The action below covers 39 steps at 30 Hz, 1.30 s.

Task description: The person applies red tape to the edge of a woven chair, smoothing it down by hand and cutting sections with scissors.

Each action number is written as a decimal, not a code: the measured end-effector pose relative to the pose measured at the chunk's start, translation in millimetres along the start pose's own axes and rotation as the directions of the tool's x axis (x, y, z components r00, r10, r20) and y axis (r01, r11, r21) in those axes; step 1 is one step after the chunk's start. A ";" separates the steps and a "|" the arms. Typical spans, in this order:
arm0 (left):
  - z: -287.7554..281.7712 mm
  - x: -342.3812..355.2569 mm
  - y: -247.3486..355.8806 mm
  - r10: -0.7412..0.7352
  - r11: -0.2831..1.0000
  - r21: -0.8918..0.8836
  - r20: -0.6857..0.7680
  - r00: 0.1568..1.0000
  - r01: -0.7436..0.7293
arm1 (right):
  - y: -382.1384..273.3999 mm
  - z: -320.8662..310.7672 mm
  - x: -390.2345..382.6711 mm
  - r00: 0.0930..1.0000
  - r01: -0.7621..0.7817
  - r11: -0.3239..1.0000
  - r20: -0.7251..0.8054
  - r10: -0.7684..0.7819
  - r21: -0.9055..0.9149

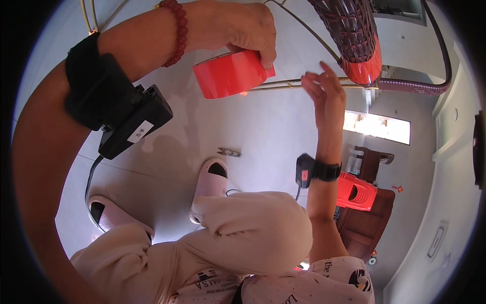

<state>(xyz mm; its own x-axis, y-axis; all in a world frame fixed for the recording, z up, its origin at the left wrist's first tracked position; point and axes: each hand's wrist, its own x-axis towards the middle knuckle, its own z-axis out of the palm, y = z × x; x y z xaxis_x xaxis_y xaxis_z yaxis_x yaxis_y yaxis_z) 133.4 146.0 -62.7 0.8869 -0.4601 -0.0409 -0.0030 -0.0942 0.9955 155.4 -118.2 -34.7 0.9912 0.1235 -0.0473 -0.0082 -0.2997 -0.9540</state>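
At the top centre, my left hand point(250, 28) is closed on a roll of red tape point(228, 77), with a short loose end of tape at its right edge. My right hand point(326, 91) is raised to the right of the roll, fingers apart and partly bent, with nothing visible in them. Just above and right of those fingers is a dark brown woven tube-like piece point(349, 33), its lower end banded in shiny red tape point(363, 67). A dark wrapped, curved rod point(410, 87) runs out from that end. Thin tan canes point(283, 83) pass behind my right fingertips.
Small thread snips point(229, 152) lie on the grey tiled floor point(258, 167), beyond my slippered feet point(210, 182). To the right are a red plastic stool point(357, 191) and brown wooden furniture point(372, 223). More thin canes point(90, 15) show at the upper left.
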 end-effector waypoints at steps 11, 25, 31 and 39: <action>4.3 4.1 -6.7 -0.040 0.999 0.037 0.016 0.999 0.040 | 5.5 41.7 29.0 0.814 0.359 0.856 -0.324 -0.483 -0.373; 0.3 15.7 -30.3 -0.062 0.989 -0.136 0.012 0.998 0.063 | -60.2 11.9 -51.2 0.844 0.449 0.709 -0.001 -0.536 -0.544; -14.4 9.8 -41.6 -0.107 0.984 -0.139 0.019 0.994 0.109 | -103.9 5.3 -20.6 0.645 0.528 0.166 0.266 -0.716 -0.833; -1.4 8.4 -34.3 -0.153 0.974 -0.161 0.042 0.987 0.157 | -115.3 -20.7 18.3 0.817 0.540 0.256 0.425 -0.389 -0.802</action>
<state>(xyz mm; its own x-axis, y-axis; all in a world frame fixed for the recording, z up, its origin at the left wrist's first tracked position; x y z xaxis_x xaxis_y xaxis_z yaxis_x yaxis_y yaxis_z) 141.6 146.6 -97.0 0.8567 -0.4771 -0.1959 0.2112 -0.0221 0.9772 177.2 -101.0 80.6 0.7569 0.6200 0.2067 0.6386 -0.7688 -0.0325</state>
